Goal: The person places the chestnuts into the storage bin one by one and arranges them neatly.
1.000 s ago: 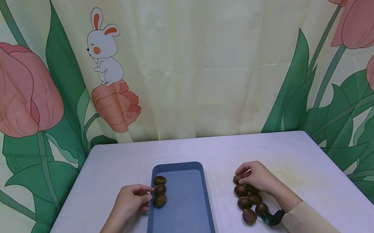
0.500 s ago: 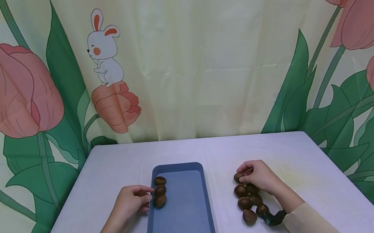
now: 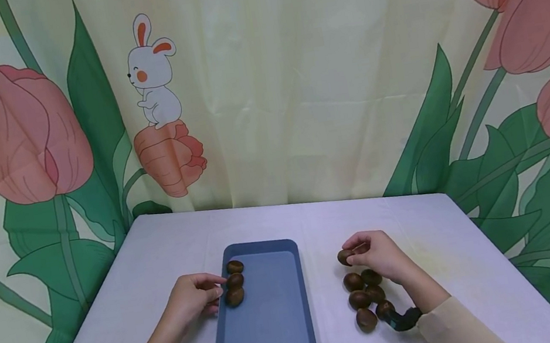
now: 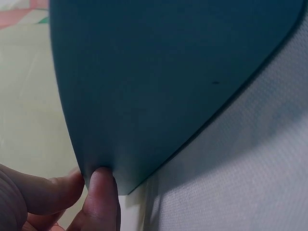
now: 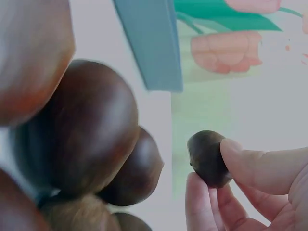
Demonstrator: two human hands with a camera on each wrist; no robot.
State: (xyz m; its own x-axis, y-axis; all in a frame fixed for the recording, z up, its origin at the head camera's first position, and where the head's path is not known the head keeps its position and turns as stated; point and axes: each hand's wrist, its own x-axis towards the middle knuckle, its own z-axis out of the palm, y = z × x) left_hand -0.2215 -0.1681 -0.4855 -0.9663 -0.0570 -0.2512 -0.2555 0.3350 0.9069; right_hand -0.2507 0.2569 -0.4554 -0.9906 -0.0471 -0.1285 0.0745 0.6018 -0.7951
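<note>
Lifting one rounded, glossy dark-brown chestnut (image 3: 344, 257) cleanly looks like the step in hand, and doing it well depends mostly on the pinch. The bare right hand (image 3: 379, 255), right of centre in the lower half of the head view, holds that nut between thumb and fingertips in a narrow grip. Keep the pressure even and centred on its widest part, since so smooth and curved a shell would probably roll out of a lopsided pinch. Six loose, rounded brown chestnuts (image 3: 360, 300) cluster just below it on the white cloth-covered tabletop (image 3: 315, 225), so raise the wrist enough that the beige sleeve (image 3: 458, 328) and the black wrist-worn device (image 3: 403, 320) (it sits right by the lowest nuts) do not sweep them aside. At lower centre, the bare left hand (image 3: 200, 294) pinches the left wall of the shallow blue-grey rectangular tray (image 3: 278, 337); a light, level hold should be enough to stop it sliding. Too hard a squeeze could tip it and disturb the three rounded brown chestnuts (image 3: 235, 280) lined up, touching, along its upper left side.
</note>
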